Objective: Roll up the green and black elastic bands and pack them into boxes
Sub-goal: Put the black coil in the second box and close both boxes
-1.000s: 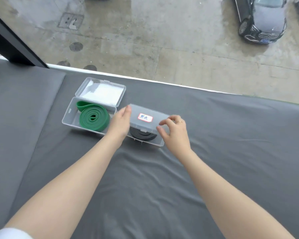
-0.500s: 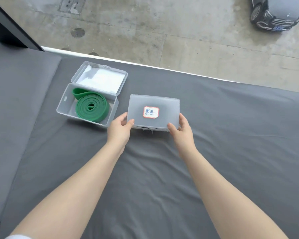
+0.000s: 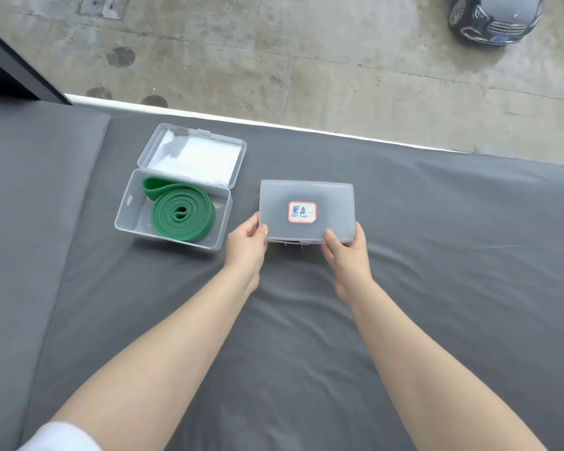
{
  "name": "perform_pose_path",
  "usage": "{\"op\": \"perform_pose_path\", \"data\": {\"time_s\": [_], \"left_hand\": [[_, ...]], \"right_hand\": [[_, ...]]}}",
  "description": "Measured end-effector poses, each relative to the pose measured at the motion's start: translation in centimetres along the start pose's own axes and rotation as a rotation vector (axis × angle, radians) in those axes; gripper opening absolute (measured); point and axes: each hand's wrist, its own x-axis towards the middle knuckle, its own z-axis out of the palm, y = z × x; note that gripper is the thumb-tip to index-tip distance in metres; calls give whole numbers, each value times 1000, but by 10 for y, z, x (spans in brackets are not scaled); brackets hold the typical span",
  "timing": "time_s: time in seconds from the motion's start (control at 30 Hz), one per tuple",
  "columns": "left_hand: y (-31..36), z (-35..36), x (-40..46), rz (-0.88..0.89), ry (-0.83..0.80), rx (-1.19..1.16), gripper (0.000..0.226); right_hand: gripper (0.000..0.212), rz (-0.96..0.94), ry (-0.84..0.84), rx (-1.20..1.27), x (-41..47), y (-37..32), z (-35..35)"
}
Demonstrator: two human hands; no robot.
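Both hands, left hand (image 3: 246,244) and right hand (image 3: 345,252), pinch the labelled box (image 3: 306,209), lid down. The green band (image 3: 183,216) lies rolled in the open box (image 3: 173,229); its lid remains unclosed.

Rolled green band (image 3: 183,217) lies in open box (image 3: 173,211); labelled box (image 3: 306,209) closed.

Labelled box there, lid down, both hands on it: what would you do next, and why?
Probably let go and fold the green box's lid shut: the labelled box looks closed under both hands (left, right), while the rolled green band lies in an open box.
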Motion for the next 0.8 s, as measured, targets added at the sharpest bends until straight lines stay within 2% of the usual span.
{"op": "perform_pose_path", "data": {"time_s": [0.07, 0.13, 0.23, 0.47, 0.57, 0.67, 0.73, 0.8], "left_hand": [[2, 4, -2, -67, 1, -114, 40], [5, 5, -6, -122, 9, -217, 39], [11, 7, -8, -187, 18, -299, 39], [14, 17, -7, -240, -10, -336, 40], [10, 23, -1, -270, 41, -413, 43], [10, 28, 2, -349, 106, -541, 36], [15, 31, 0, -409, 62, -570, 35], [22, 34, -4, -459, 3, -494, 40]], "right_hand": [[37, 139, 114, 156, -7, 2, 13], [17, 242, 135, 274, -16, -3, 25], [22, 305, 100, 353, -20, -11, 35], [17, 374, 52, 300, -21, -20, 37], [20, 358, 38, 263, -21, -20, 33], [16, 340, 81, 192, -19, -23, 31], [18, 328, 113, 184, -16, -27, 33], [21, 307, 131, 182, -15, -31, 37]]}}
